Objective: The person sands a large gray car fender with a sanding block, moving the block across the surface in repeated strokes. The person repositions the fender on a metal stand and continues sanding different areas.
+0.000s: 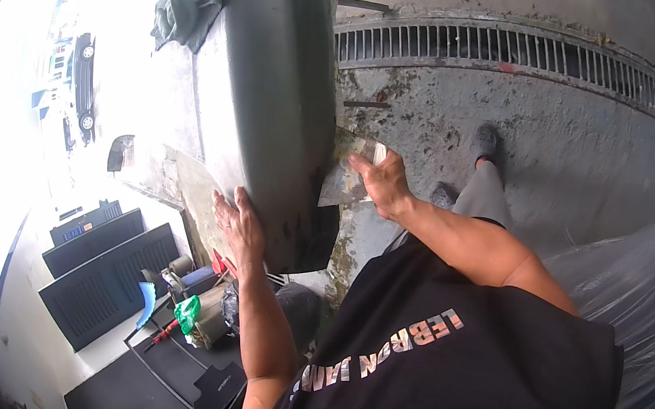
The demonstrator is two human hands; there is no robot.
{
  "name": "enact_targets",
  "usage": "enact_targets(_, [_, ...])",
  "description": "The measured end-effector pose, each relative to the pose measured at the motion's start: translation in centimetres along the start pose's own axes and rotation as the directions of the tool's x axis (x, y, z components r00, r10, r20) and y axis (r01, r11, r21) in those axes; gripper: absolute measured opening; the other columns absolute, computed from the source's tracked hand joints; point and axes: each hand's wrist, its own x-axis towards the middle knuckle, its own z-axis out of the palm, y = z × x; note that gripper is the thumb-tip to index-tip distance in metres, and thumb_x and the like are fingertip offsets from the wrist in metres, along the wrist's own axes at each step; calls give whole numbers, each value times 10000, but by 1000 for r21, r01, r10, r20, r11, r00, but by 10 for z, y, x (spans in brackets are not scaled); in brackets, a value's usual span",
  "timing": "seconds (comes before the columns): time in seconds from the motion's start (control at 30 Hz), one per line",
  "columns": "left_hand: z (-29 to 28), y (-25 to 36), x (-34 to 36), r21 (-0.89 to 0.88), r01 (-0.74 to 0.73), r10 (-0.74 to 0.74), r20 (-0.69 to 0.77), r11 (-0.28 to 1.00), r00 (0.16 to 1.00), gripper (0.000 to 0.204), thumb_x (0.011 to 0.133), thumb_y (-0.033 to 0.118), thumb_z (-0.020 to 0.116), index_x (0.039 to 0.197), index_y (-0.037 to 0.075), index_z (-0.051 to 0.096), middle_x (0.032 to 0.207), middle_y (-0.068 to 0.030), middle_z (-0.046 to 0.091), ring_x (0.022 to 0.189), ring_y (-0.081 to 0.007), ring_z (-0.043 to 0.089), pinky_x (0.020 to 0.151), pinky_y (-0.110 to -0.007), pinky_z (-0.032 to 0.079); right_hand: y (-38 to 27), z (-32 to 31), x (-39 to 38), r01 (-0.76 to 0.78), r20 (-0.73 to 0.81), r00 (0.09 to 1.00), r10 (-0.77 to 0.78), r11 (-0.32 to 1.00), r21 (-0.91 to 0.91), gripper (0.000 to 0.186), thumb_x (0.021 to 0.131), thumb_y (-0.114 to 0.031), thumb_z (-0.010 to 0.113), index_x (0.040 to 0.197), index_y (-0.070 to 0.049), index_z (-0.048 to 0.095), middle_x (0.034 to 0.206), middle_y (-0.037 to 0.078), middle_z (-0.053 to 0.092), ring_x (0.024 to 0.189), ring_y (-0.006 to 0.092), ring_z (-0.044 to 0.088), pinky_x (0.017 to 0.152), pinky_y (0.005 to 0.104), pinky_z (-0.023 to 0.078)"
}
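- The left hand (238, 230) lies on the near end of a large grey panel (278, 80), its fingers spread and loose; it presses flat and grasps nothing.
- The right hand (385, 183) pinches a thin, stained sheet (345, 180) between thumb and fingers, at the panel's right side.
- The sheet's left edge meets the panel; whether it is fixed there or merely touching is hard to tell from this angle.
- The panel is in front of the person, left of the middle of the view, running from the top edge down past the left hand. Its left face is bright with glare, its right face darker.
- A dark green cloth (190, 11) is draped on the panel's upper left part.
- Beyond the right hand is a stained concrete floor (433, 106), crossed by a long metal drain grate (524, 55).
- The person wears a black shirt (472, 367) and grey shoes (487, 141).
- At lower left, black slatted boards (111, 283) lean near a green plastic bag (187, 313) and a light blue strip (146, 300).
- Clear plastic sheeting (651, 283) spreads at the right.
- A dark car (83, 82) stands well apart, at the far left.
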Motion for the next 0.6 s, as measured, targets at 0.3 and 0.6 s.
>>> enact_targets(0.3, [12, -7, 2, -28, -106, 104, -50, 994, 993, 761, 1101, 459, 375, 1631, -49, 172, 1688, -285, 208, 1581, -392, 179, 1286, -450, 148, -3, 32, -6, -4, -186, 981, 46, 976, 220, 122, 931, -87, 695, 863, 1, 645, 825, 49, 664, 717, 114, 580, 662, 359, 522])
enact_targets(0.6, [12, 1, -3, -29, -134, 132, -64, 991, 989, 752, 1102, 435, 359, 1629, -65, 163, 1701, -274, 182, 1592, -373, 160, 1290, -432, 138, -1, 40, 4, 62, -225, 974, -6, 968, 242, 96, 940, -19, 662, 1010, 1, 724, 925, 57, 724, 794, 138, 681, 702, 351, 573])
